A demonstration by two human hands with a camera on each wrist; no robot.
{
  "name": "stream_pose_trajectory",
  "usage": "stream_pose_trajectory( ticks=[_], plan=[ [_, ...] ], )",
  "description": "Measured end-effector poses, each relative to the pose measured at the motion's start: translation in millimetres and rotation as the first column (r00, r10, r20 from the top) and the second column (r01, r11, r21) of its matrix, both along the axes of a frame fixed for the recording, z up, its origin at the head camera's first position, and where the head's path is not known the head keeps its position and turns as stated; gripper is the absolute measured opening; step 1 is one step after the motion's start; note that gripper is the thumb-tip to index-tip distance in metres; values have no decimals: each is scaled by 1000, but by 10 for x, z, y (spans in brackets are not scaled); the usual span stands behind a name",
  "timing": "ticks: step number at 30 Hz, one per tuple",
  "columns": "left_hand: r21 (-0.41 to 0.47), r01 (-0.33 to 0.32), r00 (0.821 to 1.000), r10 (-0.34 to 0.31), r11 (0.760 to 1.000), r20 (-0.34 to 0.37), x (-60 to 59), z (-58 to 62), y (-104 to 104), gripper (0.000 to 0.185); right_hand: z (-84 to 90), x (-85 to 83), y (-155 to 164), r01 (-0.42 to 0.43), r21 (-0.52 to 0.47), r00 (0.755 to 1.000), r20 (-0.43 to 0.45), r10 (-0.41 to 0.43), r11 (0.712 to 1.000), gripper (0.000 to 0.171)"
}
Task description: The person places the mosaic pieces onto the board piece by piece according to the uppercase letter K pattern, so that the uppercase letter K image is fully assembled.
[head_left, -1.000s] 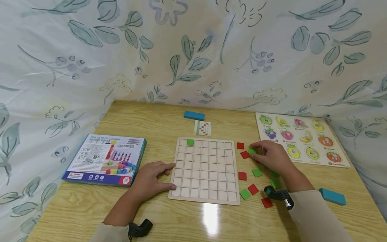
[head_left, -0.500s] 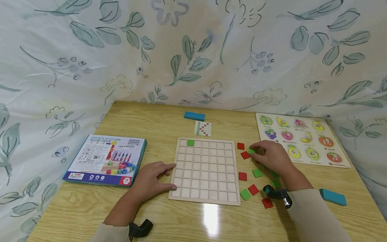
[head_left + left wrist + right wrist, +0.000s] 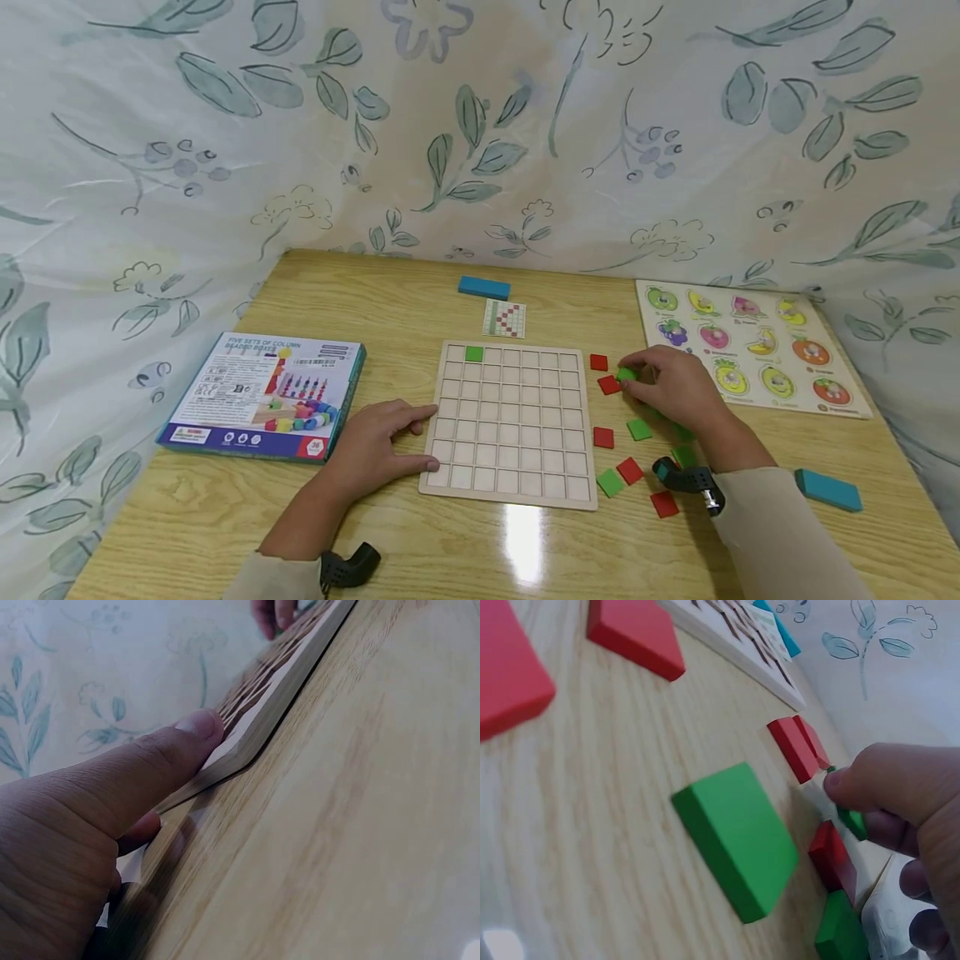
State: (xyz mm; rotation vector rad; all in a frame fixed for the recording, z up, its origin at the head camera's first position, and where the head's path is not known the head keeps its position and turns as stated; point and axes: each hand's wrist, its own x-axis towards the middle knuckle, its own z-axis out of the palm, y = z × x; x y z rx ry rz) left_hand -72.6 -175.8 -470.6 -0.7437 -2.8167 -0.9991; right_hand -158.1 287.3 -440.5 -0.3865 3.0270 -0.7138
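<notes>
A pale wooden grid board (image 3: 517, 502) lies on the table with one green tile (image 3: 474, 354) in its top row, second column. My left hand (image 3: 378, 437) rests at the board's left edge; the thumb lies on the near corner and the index fingertip touches farther up the side. Right of the board, my right hand (image 3: 671, 387) pinches a green square tile (image 3: 851, 821) between thumb and fingers, close over the table. Loose red tiles (image 3: 603, 437) and green tiles (image 3: 639, 430) lie around and under that hand; some are partly hidden by it.
Behind the board lie a small pattern card (image 3: 505, 318) and a blue block (image 3: 483, 287). A boxed toy set (image 3: 262, 396) is at left. At right are a fruit puzzle board (image 3: 757, 346) and another blue block (image 3: 828, 490). A floral curtain (image 3: 480, 125) hangs behind.
Almost nothing differs. The right hand keeps its pinch on the green tile, and the left hand stays at the board's edge; the head view has shifted very slightly.
</notes>
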Motion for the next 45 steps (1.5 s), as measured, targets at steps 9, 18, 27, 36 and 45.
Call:
stream_pose_trajectory(
  ticks=[9, 18, 27, 36, 45],
  plan=[
    [-4, -6, 1000, 6, 1000, -9, -6, -33, -7, 71, 34, 5, -12, 9, -147, 1000, -28, -13, 989, 29],
    [0, 1, 1000, -1, 1000, -11, -27, -42, 5, 72, 22, -23, -88, -68, -221, 995, -92, 48, 973, 26],
    [8, 16, 999, -15, 1000, -35, -30, -53, 8, 71, 9, -80, -263, -133, -253, 989, -93, 113, 958, 25],
    [-9, -9, 1000, 9, 1000, -20, -10, -16, -28, 72, 21, -192, -572, -158, -252, 987, -7, 162, 955, 27],
    [0, -3, 999, 3, 1000, -37, -14, -44, -16, 69, 38, -257, -827, -237, -277, 967, 23, 253, 931, 28]
  ],
)
